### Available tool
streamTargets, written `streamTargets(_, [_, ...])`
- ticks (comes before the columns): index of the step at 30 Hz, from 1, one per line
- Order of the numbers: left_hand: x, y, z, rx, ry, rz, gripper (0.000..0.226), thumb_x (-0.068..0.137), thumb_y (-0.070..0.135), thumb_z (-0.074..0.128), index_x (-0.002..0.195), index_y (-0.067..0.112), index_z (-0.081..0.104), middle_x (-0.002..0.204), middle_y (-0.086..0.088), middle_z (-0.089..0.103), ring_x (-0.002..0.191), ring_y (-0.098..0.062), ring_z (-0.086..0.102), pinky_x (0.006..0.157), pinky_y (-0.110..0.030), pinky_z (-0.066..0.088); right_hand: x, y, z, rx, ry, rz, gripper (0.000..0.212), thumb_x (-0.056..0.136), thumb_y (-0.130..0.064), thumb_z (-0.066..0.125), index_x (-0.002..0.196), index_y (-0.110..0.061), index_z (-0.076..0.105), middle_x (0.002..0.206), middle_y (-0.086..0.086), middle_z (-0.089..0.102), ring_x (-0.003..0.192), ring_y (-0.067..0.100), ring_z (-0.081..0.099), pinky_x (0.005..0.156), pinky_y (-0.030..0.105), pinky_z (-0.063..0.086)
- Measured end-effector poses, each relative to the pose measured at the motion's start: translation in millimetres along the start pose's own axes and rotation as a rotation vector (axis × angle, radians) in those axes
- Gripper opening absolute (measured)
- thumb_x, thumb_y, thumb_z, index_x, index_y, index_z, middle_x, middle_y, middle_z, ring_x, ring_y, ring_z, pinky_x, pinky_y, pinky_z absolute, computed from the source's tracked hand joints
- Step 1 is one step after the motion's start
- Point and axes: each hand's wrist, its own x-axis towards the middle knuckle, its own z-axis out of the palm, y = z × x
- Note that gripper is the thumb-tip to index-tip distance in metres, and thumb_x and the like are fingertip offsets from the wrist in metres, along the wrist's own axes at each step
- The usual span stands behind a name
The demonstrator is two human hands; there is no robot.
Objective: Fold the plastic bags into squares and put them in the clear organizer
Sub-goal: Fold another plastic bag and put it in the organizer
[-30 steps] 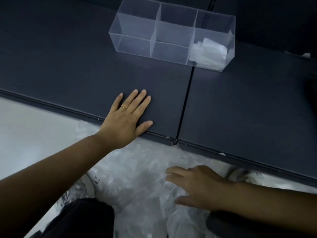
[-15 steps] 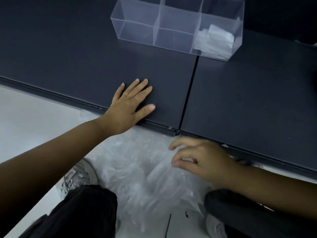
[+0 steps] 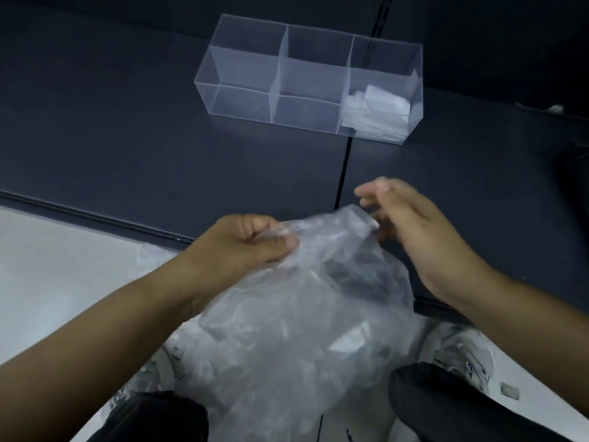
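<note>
Head view: left hand (image 3: pixel 242 247) has left the dark platform (image 3: pixel 127 122) and pinches the plastic bag (image 3: pixel 302 314), now lifted at 6 o'clock. Right hand (image 3: pixel 411 231) is at the bag's edge, too blurred to tell its grip. Folding can begin; the clear organizer (image 3: pixel 242 68) is at 12 o'clock.

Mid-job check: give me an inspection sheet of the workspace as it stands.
Surface: dark table, two panels meeting at a seam.
Job's things: clear organizer on the table, folded bags in its right compartment, the other two look empty; crumpled plastic bag held at the table's near edge.
Clutter: small white scrap at far right.
Hands: left hand pinches the bag's top edge; right hand at its other corner, grip blurred.
Cables: nothing seen.
Surroundings: pale floor, a shoe, dark trousers.
</note>
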Motion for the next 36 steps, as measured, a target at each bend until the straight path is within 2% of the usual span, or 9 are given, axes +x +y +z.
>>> streamTargets(3, [4, 2, 4, -0.135, 0.148, -0.035, 0.023, 0.088, 0.026, 0.065, 0.071, 0.011, 0.067, 0.062, -0.001, 0.065, 0.053, -0.009, 0.060, 0.049, -0.019, 0.048, -4, -8, -9, -0.096, 0.080, -0.153, 0.050, 0.080, -0.076, 0.035, 0.090, -0.036, 0.063, 0.101, -0.011, 0.060, 0.085, -0.002, 0.057, 0.077, 0.013, 0.040])
streamTargets(6, [2, 3, 13, -0.175, 0.155, 0.002, 0.021, 0.089, 0.023, 0.064, 0.071, 0.013, 0.064, 0.062, -0.001, 0.066, 0.054, -0.009, 0.062, 0.049, -0.019, 0.047, -8, -10, 1, -0.174, 0.020, -0.119, 0.049, 0.072, -0.078, 0.048, 0.087, -0.033, 0.062, 0.092, -0.013, 0.060, 0.080, -0.001, 0.057, 0.069, 0.006, 0.041])
streamTargets(11, [-6, 3, 24, -0.165, 0.057, 0.050, 0.016, 0.074, 0.028, 0.074, 0.077, 0.014, 0.066, 0.072, -0.004, 0.070, 0.063, -0.013, 0.067, 0.055, -0.019, 0.050, 0, -13, 9, 0.054, -0.013, -0.095, 0.025, 0.088, -0.026, 0.065, 0.085, -0.001, 0.063, 0.083, 0.026, 0.059, 0.073, 0.022, 0.054, 0.075, 0.045, 0.050])
streamTargets(16, [3, 3, 9, -0.127, 0.251, 0.085, 0.081, 0.058, 0.067, 0.075, 0.127, 0.032, 0.049, 0.114, 0.009, 0.065, 0.101, -0.003, 0.063, 0.079, -0.015, 0.051, 7, -18, -10, 0.375, -0.163, -0.163, 0.017, 0.086, -0.024, 0.055, 0.085, -0.009, 0.061, 0.080, 0.000, 0.068, 0.075, 0.011, 0.063, 0.072, 0.022, 0.051])
streamTargets(19, [13, 8, 3, -0.192, 0.050, 0.115, 0.099, 0.063, 0.064, 0.071, 0.147, 0.042, 0.023, 0.139, 0.017, 0.050, 0.127, -0.005, 0.049, 0.108, -0.038, 0.038, 7, -18, -9, 0.434, -0.215, -0.162, 0.018, 0.087, -0.023, 0.052, 0.094, -0.012, 0.064, 0.088, -0.003, 0.072, 0.081, 0.008, 0.067, 0.077, 0.021, 0.052])
streamTargets(22, [16, 13, 8, -0.261, -0.078, 0.142, 0.081, 0.072, 0.045, 0.078, 0.143, 0.039, 0.038, 0.134, 0.010, 0.058, 0.119, -0.011, 0.059, 0.100, -0.038, 0.046, 6, -18, -6, 0.426, -0.233, -0.140, 0.020, 0.086, -0.025, 0.055, 0.094, -0.009, 0.065, 0.088, -0.001, 0.072, 0.081, 0.010, 0.068, 0.074, 0.020, 0.052])
streamTargets(26, [16, 14, 8, -0.235, 0.052, 0.185, 0.030, 0.080, 0.037, 0.068, 0.103, 0.018, 0.074, 0.101, -0.010, 0.074, 0.092, -0.027, 0.071, 0.077, -0.031, 0.057, 13, -15, -12, 0.432, -0.083, -0.077, 0.032, 0.092, -0.024, 0.053, 0.106, 0.003, 0.063, 0.095, 0.014, 0.068, 0.084, 0.023, 0.063, 0.080, 0.030, 0.054])
streamTargets(32, [14, 4, -6, -0.057, 0.175, 0.169, 0.030, 0.083, 0.044, 0.060, 0.085, 0.020, 0.078, 0.077, -0.002, 0.075, 0.073, -0.012, 0.071, 0.058, -0.016, 0.050, 37, -9, -36, 0.285, 0.349, -0.029, 0.024, 0.098, -0.022, 0.052, 0.077, -0.018, 0.062, 0.062, -0.006, 0.064, 0.056, 0.006, 0.059, 0.055, 0.022, 0.051])
streamTargets(36, [19, -7, -19, 0.091, 0.240, 0.039, 0.066, 0.074, 0.067, 0.054, 0.075, 0.002, 0.069, 0.067, -0.025, 0.062, 0.059, -0.029, 0.057, 0.055, -0.027, 0.048, 47, -8, -47, 0.017, 0.306, -0.182, 0.018, 0.094, -0.026, 0.060, 0.077, -0.022, 0.063, 0.066, -0.003, 0.068, 0.061, 0.010, 0.062, 0.060, 0.027, 0.054])
